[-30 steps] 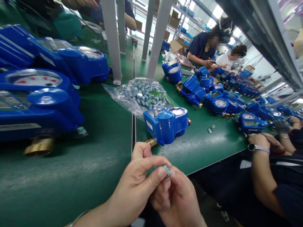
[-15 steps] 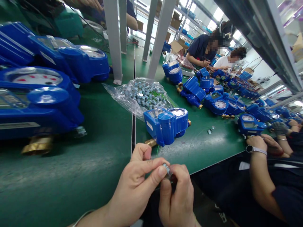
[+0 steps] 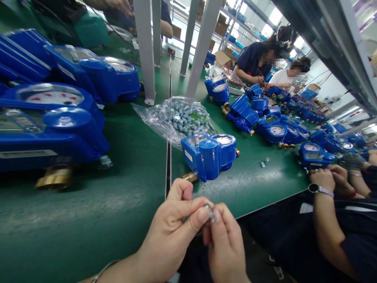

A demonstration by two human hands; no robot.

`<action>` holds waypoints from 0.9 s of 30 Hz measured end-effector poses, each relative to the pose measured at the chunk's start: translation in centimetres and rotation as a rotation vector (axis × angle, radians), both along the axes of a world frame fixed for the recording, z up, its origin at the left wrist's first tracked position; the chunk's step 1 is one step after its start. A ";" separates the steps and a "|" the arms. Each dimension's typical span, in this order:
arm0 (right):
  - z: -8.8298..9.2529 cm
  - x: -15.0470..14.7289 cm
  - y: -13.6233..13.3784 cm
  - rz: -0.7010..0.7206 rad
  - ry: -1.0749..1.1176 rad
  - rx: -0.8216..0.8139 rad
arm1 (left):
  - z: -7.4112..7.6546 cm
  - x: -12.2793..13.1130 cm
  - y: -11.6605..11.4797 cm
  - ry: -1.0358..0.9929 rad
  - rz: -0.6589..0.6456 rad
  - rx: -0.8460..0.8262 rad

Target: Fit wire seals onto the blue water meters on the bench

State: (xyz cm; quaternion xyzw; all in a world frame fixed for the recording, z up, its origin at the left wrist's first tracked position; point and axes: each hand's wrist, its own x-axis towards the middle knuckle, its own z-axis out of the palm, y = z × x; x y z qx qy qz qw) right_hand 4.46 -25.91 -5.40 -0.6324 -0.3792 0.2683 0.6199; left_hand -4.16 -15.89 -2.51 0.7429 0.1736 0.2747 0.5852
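Note:
My left hand (image 3: 173,226) pinches a small clear and pale-blue plastic seal (image 3: 209,213) between thumb and forefinger. From the other side my right hand (image 3: 225,239) grips the same piece, thumb and bent fingers pressed against it. Fingertips cover much of it. Just beyond the hands a blue water meter (image 3: 209,155) with brass threaded ends stands on the green table (image 3: 141,173). Behind that meter lies an open clear plastic bag (image 3: 150,116) full of similar small blue pieces (image 3: 184,116).
Several blue meters (image 3: 67,118) crowd the left side, and more meters (image 3: 273,127) line the right. Grey metal posts (image 3: 145,51) rise from the table. A co-worker's hands (image 3: 324,179) work at a meter on the right. Small scraps (image 3: 263,163) lie near the table edge.
My right thumb has come up from below onto the seal, and the right fingers have shifted around it. The whole view has moved slightly. The left hand keeps its pinch.

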 end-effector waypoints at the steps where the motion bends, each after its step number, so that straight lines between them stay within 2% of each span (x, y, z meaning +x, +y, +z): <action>1: 0.2 0.0 0.1 0.098 0.149 -0.055 | 0.0 0.0 0.1 -0.008 -0.029 0.010; 3: 0.5 -0.1 0.4 0.194 0.290 -0.094 | -0.1 0.0 0.2 -0.013 -0.045 0.020; 4: 0.5 -0.2 0.5 0.170 0.262 -0.076 | -0.1 0.0 0.2 -0.007 -0.029 0.016; 5: 0.4 -0.2 0.5 0.103 0.195 -0.048 | -0.2 0.0 0.3 0.003 -0.004 0.007; 8: 0.1 -0.2 0.5 -0.202 -0.194 0.051 | -0.4 0.1 0.2 0.028 0.055 -0.029; 9: 0.1 -0.1 0.5 -0.228 -0.258 0.040 | -0.4 0.1 0.1 0.029 0.055 -0.035; 10: 0.2 0.1 0.5 -0.219 -0.262 0.008 | -0.4 0.1 0.1 0.028 0.048 -0.036; 11: 0.4 0.2 0.5 -0.147 -0.205 -0.032 | -0.5 0.1 0.1 0.023 0.031 -0.034; 13: 0.7 0.4 0.6 0.090 0.028 -0.125 | -0.5 0.1 0.1 0.010 0.011 -0.025; 15: 0.7 0.4 0.7 0.182 0.194 -0.117 | -0.5 0.1 0.2 0.007 0.023 -0.028; 16: 0.5 0.3 0.7 0.152 0.188 -0.084 | -0.6 0.1 0.2 0.013 0.043 -0.036; 17: 0.2 0.2 0.6 0.057 0.103 -0.037 | -0.6 0.1 0.3 0.019 0.063 -0.044; 19: -0.6 0.1 0.6 -0.210 -0.205 0.069 | -0.6 0.3 0.2 0.027 0.085 -0.055; 20: -0.8 0.1 0.6 -0.271 -0.282 0.094 | -0.6 0.4 0.2 0.026 0.088 -0.058; 21: -0.9 0.1 0.7 -0.284 -0.272 0.093 | -0.6 0.5 0.1 0.023 0.089 -0.057; 23: -0.6 0.4 1.0 -0.179 -0.075 0.048 | -0.6 0.7 0.1 0.026 0.082 -0.043; 25: 0.1 0.7 1.4 0.077 0.249 -0.043 | -0.6 0.7 0.2 0.028 0.077 -0.016; 27: 0.7 1.0 1.6 0.240 0.479 -0.059 | -0.7 0.4 0.4 0.030 0.067 0.016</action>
